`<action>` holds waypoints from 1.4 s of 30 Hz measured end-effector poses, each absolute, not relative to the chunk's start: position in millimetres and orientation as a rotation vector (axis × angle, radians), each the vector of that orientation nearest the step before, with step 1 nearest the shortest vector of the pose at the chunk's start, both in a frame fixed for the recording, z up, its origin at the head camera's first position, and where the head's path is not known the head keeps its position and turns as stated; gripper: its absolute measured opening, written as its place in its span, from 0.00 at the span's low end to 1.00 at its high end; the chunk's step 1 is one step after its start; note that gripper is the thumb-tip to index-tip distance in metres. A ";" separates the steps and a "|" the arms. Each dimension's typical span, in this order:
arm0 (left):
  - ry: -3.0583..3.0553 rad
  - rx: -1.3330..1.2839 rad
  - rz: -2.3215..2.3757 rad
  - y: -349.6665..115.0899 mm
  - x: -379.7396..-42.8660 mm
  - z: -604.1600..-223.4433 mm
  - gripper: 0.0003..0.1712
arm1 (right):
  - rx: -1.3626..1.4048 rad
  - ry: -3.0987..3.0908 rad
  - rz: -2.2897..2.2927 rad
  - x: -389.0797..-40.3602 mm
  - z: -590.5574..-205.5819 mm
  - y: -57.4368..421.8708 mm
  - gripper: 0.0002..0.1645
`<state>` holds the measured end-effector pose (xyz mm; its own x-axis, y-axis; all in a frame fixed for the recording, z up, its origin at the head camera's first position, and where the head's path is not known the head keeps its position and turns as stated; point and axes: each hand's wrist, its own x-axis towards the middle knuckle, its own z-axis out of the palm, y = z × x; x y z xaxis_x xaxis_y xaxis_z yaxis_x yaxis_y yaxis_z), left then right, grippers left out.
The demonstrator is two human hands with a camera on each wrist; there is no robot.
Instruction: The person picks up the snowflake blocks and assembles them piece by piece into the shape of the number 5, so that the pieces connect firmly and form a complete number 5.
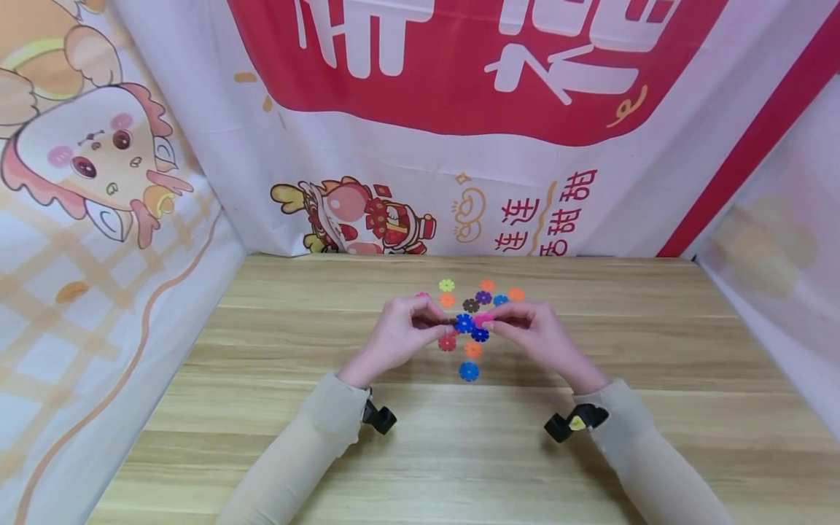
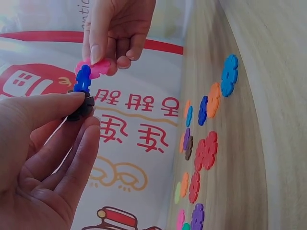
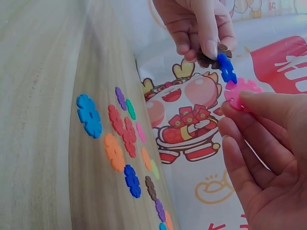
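Pinching hands [image 1: 537, 329], pink disc [image 3: 233, 94] partly hidden.

Head cam looks forward-down at the desk [image 1: 472, 459]; wrist cams [image 1: 386, 421], sideways and way closer, share the held blue disc [image 2: 83, 79].

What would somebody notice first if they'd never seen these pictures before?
Probably the two hands in the middle: the left hand pinches a brown disc, the right hand a pink disc, with a blue disc between them. Next, perhaps, the other bright discs lying on the wooden table below. Behind it hangs a white cloth with a big red patch at the top.
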<state>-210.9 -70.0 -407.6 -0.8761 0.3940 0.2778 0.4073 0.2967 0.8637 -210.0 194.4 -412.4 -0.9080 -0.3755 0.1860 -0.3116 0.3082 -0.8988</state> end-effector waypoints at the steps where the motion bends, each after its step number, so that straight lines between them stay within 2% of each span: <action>1: -2.523 -0.774 -1.700 -69.3 -211.2 -408.0 0.10 | -0.658 2.496 -1.693 -209.7 -412.4 193.5 0.08; 6: -2.583 -0.738 -1.792 -67.0 -211.4 -409.7 0.25 | -0.635 2.493 -1.691 -208.8 -414.3 189.4 0.09; 8: -2.615 -0.717 -1.810 -67.0 -210.9 -409.2 0.27 | -0.620 2.495 -1.681 -208.3 -414.8 188.3 0.09; 16: -2.604 -0.695 -1.923 -66.1 -210.7 -409.5 0.16 | -0.641 2.499 -1.683 -207.7 -416.1 185.1 0.08; 26: -2.634 -0.641 -1.880 -66.0 -210.1 -410.4 0.24 | -0.607 2.525 -1.661 -206.9 -415.4 183.1 0.08; 33: -2.627 -0.675 -1.912 -66.7 -210.0 -409.1 0.18 | -0.606 2.519 -1.676 -206.6 -414.2 182.6 0.08; 42: -2.620 -0.757 -1.831 -65.6 -208.4 -410.6 0.16 | -0.597 2.504 -1.668 -204.9 -413.5 181.6 0.07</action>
<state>-208.4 -65.6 -410.6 -0.8842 0.4450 0.1422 0.2865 0.2761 0.9174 -204.9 181.6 -413.5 -0.9216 -0.3576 0.1511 -0.2772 0.3338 -0.9009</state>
